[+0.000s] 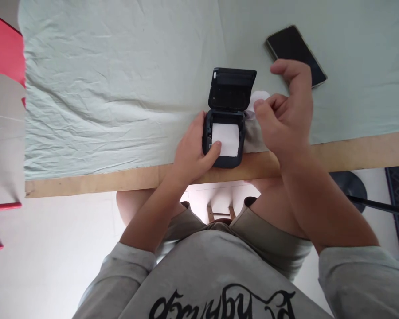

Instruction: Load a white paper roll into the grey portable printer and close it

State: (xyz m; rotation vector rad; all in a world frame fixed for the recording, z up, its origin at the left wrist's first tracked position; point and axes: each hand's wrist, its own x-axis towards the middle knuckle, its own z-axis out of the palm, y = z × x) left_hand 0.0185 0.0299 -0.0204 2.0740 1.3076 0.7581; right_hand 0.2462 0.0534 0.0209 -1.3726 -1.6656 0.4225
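Note:
A small black box with its hinged lid point(232, 91) raised, looking like a mini thermal printer point(224, 162), stands at the table's front edge. Inside lies a white paper roll point(228, 135). My left hand point(194, 153) grips the printer's left side, its thumb resting on the paper. Just right of the lid, my right hand point(291, 110) has its thumb and curled fingers at a small white piece with a rounded edge point(260, 95), apparently paper, seemingly pinched. Its index finger is raised and bent. Part of the white piece is hidden behind the thumb.
A dark phone point(294, 51) in a clear case lies beyond my right hand. Pale green cloth point(119, 79) covers the table, wrinkled at left, with a bare wooden edge point(96, 181) in front. A red object point(3, 48) stands at the far left. My legs are below the edge.

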